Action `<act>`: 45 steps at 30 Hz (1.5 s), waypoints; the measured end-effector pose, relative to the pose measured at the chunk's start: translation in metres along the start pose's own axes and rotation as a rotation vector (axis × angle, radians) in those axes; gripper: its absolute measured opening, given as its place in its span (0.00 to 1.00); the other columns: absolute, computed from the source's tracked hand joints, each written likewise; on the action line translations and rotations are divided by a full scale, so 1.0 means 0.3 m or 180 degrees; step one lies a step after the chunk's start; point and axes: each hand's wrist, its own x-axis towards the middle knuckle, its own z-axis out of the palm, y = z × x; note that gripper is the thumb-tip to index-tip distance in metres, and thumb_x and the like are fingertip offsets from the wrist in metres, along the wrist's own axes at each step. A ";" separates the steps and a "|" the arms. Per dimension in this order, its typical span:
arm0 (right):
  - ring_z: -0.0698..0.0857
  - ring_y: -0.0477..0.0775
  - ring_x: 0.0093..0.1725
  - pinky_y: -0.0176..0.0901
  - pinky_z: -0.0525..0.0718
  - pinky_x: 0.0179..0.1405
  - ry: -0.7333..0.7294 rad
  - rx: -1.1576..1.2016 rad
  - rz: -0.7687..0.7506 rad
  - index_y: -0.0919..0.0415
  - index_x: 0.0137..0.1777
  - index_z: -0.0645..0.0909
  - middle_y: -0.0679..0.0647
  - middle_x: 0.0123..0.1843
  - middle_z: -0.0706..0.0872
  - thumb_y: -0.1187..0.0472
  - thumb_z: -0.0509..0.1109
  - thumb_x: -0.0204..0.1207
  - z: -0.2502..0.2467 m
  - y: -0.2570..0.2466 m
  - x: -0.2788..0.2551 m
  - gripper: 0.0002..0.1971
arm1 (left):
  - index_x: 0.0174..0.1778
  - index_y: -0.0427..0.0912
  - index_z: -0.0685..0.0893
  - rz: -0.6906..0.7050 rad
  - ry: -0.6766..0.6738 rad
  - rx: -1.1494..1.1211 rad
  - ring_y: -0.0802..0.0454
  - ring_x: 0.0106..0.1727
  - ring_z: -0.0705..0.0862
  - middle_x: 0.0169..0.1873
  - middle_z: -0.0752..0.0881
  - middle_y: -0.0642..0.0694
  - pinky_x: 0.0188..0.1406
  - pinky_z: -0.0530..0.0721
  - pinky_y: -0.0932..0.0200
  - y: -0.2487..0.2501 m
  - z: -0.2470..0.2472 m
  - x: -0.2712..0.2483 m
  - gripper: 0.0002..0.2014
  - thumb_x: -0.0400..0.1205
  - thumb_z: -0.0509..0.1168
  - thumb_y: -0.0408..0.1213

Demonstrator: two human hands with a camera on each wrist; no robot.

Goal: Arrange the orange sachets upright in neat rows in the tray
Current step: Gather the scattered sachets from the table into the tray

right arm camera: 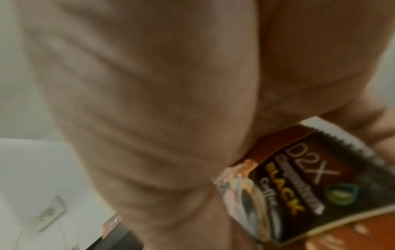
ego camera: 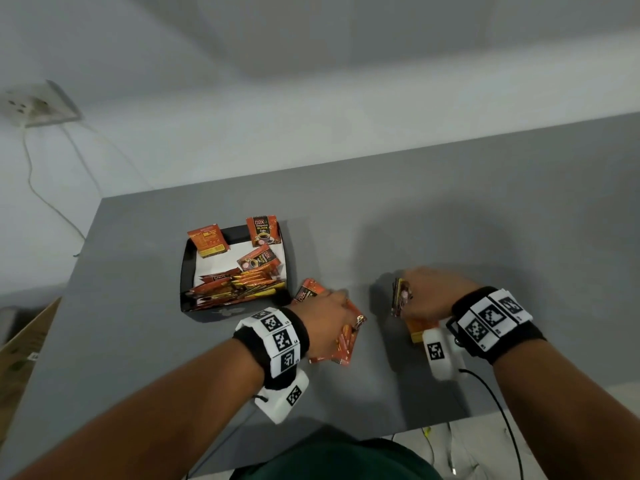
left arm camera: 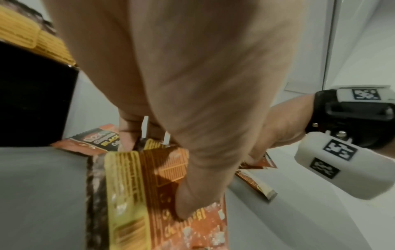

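A black tray (ego camera: 186,268) sits toward the far left corner of the grey table (ego camera: 450,209). Inside it, two orange sachets (ego camera: 263,231) stand upright against the far wall, one more leans near the right wall, and a jumbled heap of sachets (ego camera: 242,285) lies flat along the near side. Just beside the tray's near right corner, the left hand (ego camera: 325,318) rests palm down on a small pile of sachets (ego camera: 346,344) on the table; in the left wrist view its thumb (left arm camera: 192,199) presses on the top sachet (left arm camera: 162,186) while the fingers curl over the pile's far edge, pinching it. To the right, a little apart, the right hand (ego camera: 433,296) grips a thin stack of sachets (ego camera: 400,296) held on edge, upright above the table; the right wrist view shows the front of one of them (right arm camera: 299,182) between thumb and fingers. Another sachet (ego camera: 420,327) lies flat under that hand. A wall socket (ego camera: 41,105) with a cord is on the wall at far left.
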 end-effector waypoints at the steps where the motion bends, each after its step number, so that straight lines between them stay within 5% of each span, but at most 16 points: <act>1: 0.83 0.50 0.37 0.41 0.80 0.34 -0.0038 -0.0121 0.0119 0.53 0.40 0.77 0.52 0.42 0.84 0.52 0.71 0.71 0.022 0.001 0.000 0.07 | 0.79 0.53 0.73 0.0010 0.0043 -0.0045 0.40 0.76 0.71 0.74 0.72 0.42 0.77 0.72 0.39 -0.002 -0.001 0.001 0.32 0.77 0.74 0.41; 5: 0.78 0.61 0.56 0.54 0.83 0.54 0.0094 -0.0564 0.0651 0.56 0.63 0.74 0.59 0.64 0.74 0.49 0.71 0.73 0.124 0.014 0.014 0.22 | 0.75 0.49 0.74 0.0064 0.0230 -0.0334 0.43 0.69 0.76 0.66 0.78 0.44 0.72 0.75 0.45 -0.005 -0.005 0.001 0.32 0.75 0.76 0.41; 10: 0.76 0.66 0.59 0.51 0.79 0.52 0.0125 -0.0474 0.0667 0.53 0.56 0.73 0.58 0.65 0.72 0.51 0.64 0.70 0.172 0.025 0.043 0.16 | 0.71 0.40 0.77 -0.0045 0.0447 -0.0926 0.43 0.63 0.81 0.62 0.78 0.42 0.64 0.80 0.51 -0.013 -0.036 -0.007 0.23 0.80 0.71 0.38; 16: 0.72 0.70 0.63 0.53 0.70 0.50 0.0456 -0.0317 0.0952 0.56 0.63 0.73 0.60 0.67 0.73 0.54 0.62 0.71 0.201 0.023 0.047 0.20 | 0.72 0.38 0.77 -0.0451 0.0901 -0.1141 0.46 0.64 0.78 0.64 0.76 0.43 0.58 0.72 0.63 -0.049 -0.068 -0.017 0.22 0.81 0.70 0.33; 19: 0.74 0.70 0.64 0.51 0.75 0.52 0.0534 -0.0018 0.1077 0.58 0.62 0.75 0.64 0.63 0.75 0.54 0.65 0.72 0.203 0.021 0.043 0.19 | 0.66 0.35 0.78 -0.0641 0.0826 -0.0919 0.46 0.59 0.81 0.65 0.75 0.41 0.55 0.76 0.63 -0.056 -0.063 -0.018 0.17 0.81 0.69 0.31; 22: 0.77 0.69 0.64 0.55 0.77 0.59 0.0615 0.0026 0.1150 0.57 0.58 0.78 0.64 0.61 0.80 0.50 0.68 0.66 0.189 0.013 0.028 0.20 | 0.68 0.37 0.75 -0.0708 0.0672 -0.0620 0.44 0.63 0.78 0.66 0.75 0.39 0.64 0.77 0.56 -0.046 -0.049 -0.014 0.20 0.81 0.69 0.32; 25: 0.77 0.66 0.64 0.54 0.76 0.59 0.0621 0.0118 0.1067 0.58 0.56 0.77 0.61 0.60 0.79 0.53 0.70 0.70 0.184 0.003 0.011 0.16 | 0.73 0.37 0.69 -0.0719 0.0477 -0.0372 0.40 0.71 0.74 0.68 0.76 0.38 0.74 0.72 0.48 -0.037 -0.032 -0.003 0.27 0.80 0.72 0.36; 28: 0.81 0.63 0.59 0.48 0.80 0.52 0.0676 0.0388 0.0856 0.58 0.58 0.77 0.60 0.61 0.76 0.55 0.76 0.70 0.176 -0.018 -0.016 0.18 | 0.74 0.38 0.68 -0.0706 0.0452 -0.0216 0.39 0.71 0.75 0.68 0.75 0.38 0.73 0.74 0.46 -0.030 -0.027 0.003 0.31 0.78 0.74 0.36; 34: 0.85 0.50 0.45 0.43 0.80 0.40 0.0830 0.1655 0.0165 0.54 0.50 0.79 0.52 0.46 0.86 0.60 0.81 0.69 0.157 -0.089 -0.071 0.14 | 0.72 0.41 0.70 -0.0628 0.0678 -0.0362 0.40 0.68 0.75 0.66 0.76 0.40 0.69 0.74 0.43 -0.034 -0.035 -0.008 0.27 0.79 0.72 0.39; 39: 0.89 0.55 0.51 0.59 0.87 0.56 0.0870 0.2473 0.0093 0.52 0.55 0.80 0.54 0.50 0.89 0.61 0.82 0.67 0.157 -0.101 -0.055 0.19 | 0.65 0.42 0.73 -0.0572 0.1085 -0.1174 0.43 0.54 0.82 0.51 0.75 0.47 0.49 0.80 0.53 -0.043 -0.087 -0.055 0.13 0.85 0.63 0.37; 42: 0.90 0.54 0.49 0.54 0.87 0.55 0.0850 0.2287 -0.0096 0.54 0.53 0.83 0.54 0.48 0.91 0.64 0.81 0.67 0.156 -0.143 -0.027 0.17 | 0.71 0.44 0.73 -0.0662 0.1536 -0.1442 0.48 0.53 0.82 0.55 0.80 0.47 0.53 0.84 0.52 -0.067 -0.138 -0.090 0.18 0.85 0.64 0.39; 45: 0.89 0.54 0.49 0.43 0.84 0.46 0.0878 0.1635 -0.0201 0.57 0.54 0.83 0.54 0.48 0.90 0.62 0.78 0.72 0.168 -0.209 0.027 0.12 | 0.70 0.43 0.75 -0.0792 0.1838 -0.1402 0.49 0.50 0.80 0.53 0.80 0.45 0.46 0.78 0.57 -0.106 -0.189 -0.122 0.17 0.85 0.65 0.38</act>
